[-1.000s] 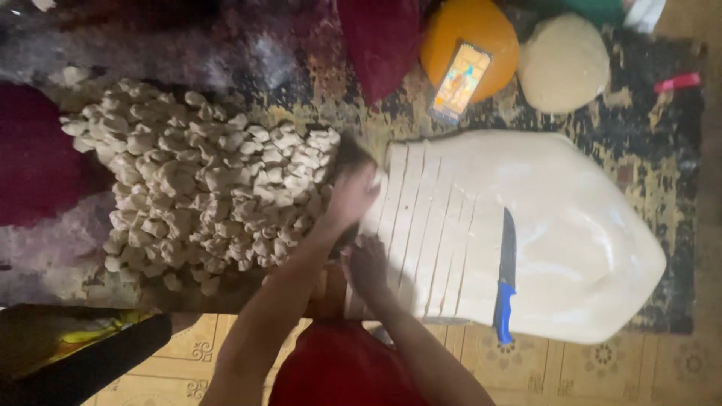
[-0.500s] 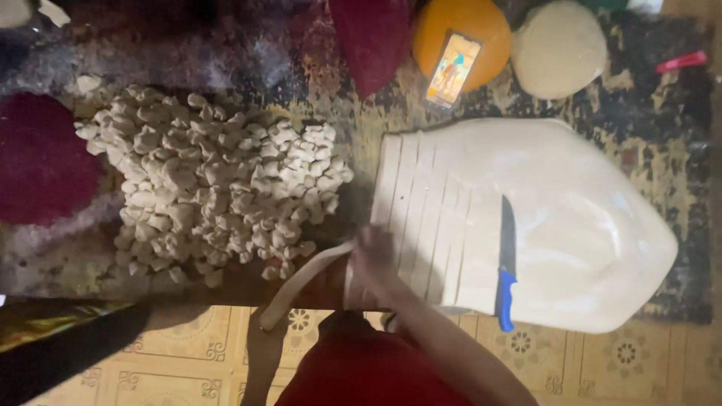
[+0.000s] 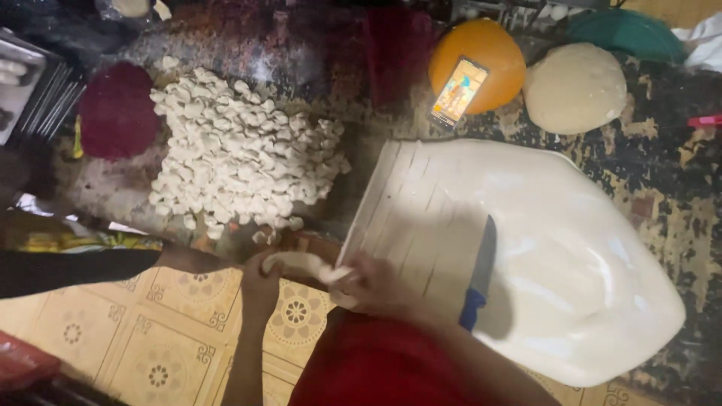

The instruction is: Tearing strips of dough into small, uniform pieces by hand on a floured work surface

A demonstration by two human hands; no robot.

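My left hand (image 3: 259, 280) and my right hand (image 3: 376, 284) hold the two ends of a pale strip of dough (image 3: 304, 264) just off the near edge of the worktop. The strip hangs next to a large rolled-out sheet of dough (image 3: 571, 248), scored into narrow strips along its left side. A knife with a blue handle (image 3: 479, 274) lies on the sheet, right of my right hand. A heap of small cut dough pieces (image 3: 241, 162) lies to the upper left.
At the back sit an orange bowl (image 3: 489, 56) with a lit phone (image 3: 459, 92) against it, a round dough ball (image 3: 575, 86), a green bowl (image 3: 632, 30) and a dark red round cloth (image 3: 116, 109). Patterned tiles (image 3: 158, 331) lie below.
My left hand has drawn back from the heap of pieces to the near edge. Both hands now hold a dough strip taken from the sheet's left side. The view has shifted right.
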